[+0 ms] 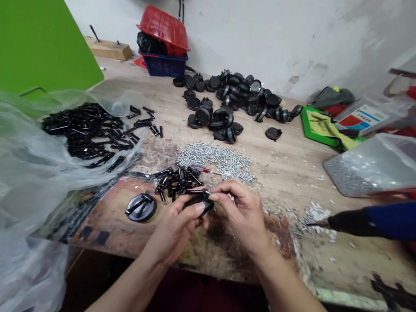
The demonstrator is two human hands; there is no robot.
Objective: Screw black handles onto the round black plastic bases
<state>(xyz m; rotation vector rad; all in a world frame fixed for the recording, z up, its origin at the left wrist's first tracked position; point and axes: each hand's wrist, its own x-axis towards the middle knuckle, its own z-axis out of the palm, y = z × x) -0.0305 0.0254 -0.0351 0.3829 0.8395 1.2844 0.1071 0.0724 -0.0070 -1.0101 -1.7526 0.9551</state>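
Near the front middle of the bench, my left hand (182, 218) grips a round black lid-like part (207, 207), its thumb on top. A black lever (194, 191) lies along the upper side of that part. My right hand (243, 210) is closed in a pinch at the lever's right end, where a small silvery piece, seemingly a screw, shows at the fingertips. Another round black part with a lever across it (141, 208) rests on the worn board to the left. Just beyond my hands are loose black levers (179, 180) and a heap of silver screws (211, 155).
A red-handled screwdriver (201, 169) lies by the screws. At left, a clear plastic bag (7, 179) spreads around more levers (88, 130). Round black parts (236, 90) are heaped at the back. A blue power tool (380, 220) and a clear bin (376, 165) are at right.
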